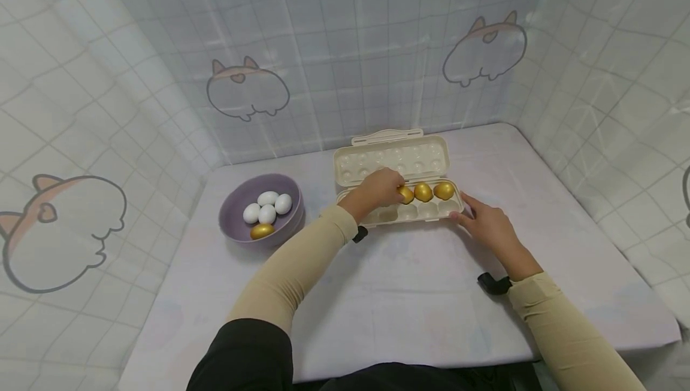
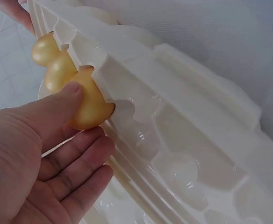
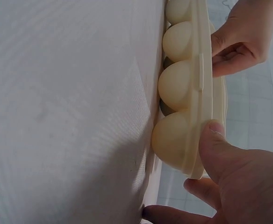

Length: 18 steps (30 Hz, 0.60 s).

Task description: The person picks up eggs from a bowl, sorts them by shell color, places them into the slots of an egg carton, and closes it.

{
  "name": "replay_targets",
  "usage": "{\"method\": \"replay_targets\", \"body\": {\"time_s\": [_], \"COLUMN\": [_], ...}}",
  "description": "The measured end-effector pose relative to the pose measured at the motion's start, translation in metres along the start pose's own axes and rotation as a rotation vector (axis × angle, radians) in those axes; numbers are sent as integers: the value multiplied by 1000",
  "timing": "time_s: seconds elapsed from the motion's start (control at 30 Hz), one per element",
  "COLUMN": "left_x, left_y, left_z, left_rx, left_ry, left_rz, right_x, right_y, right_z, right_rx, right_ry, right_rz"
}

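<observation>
A cream egg carton (image 1: 406, 214) lies on the table with its lid (image 1: 390, 163) raised at the back. In its back row, toward the right end, two golden eggs (image 1: 423, 192) sit side by side. Just left of them my left hand (image 1: 377, 190) pinches a third golden egg (image 2: 90, 106), thumb on top and fingers below, at a cell of that row. The carton's right end is gripped by my right hand (image 1: 489, 228), the thumb (image 3: 216, 128) on its rim.
Left of the carton stands a purple bowl (image 1: 229, 217) with several white eggs (image 1: 266, 214) and one golden egg (image 1: 262, 232) in it. Tile-patterned sheets (image 1: 345, 67) hang behind the table (image 1: 409, 295) and on both sides.
</observation>
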<state>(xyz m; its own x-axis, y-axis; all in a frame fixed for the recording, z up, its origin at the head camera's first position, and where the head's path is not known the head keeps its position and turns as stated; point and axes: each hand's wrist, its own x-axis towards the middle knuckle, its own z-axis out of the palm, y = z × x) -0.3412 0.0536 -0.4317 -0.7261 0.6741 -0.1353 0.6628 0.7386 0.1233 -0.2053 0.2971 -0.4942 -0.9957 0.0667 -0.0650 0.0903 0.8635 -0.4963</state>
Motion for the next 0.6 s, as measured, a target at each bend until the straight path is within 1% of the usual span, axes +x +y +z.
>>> {"method": "replay_targets", "body": {"time_s": [0.13,0.33,0.47,0.6], "left_x": [-1,-2,-5,-8], "left_y": [-1,-3,-4,-7], "left_z": [3,5,5,5], "left_rx": [-25,-20,-19,-27], "left_ry": [20,37,52,64], "left_rz": [24,49,47,31], "right_x": [0,-2,-2,-2], "right_y": [-1,-2,-1,0], "right_z": [0,1,0,0], "right_rx": [2,6,7,6], "right_ry": [4,18,24,24], "right_rz": [4,-4,-9,-13]}}
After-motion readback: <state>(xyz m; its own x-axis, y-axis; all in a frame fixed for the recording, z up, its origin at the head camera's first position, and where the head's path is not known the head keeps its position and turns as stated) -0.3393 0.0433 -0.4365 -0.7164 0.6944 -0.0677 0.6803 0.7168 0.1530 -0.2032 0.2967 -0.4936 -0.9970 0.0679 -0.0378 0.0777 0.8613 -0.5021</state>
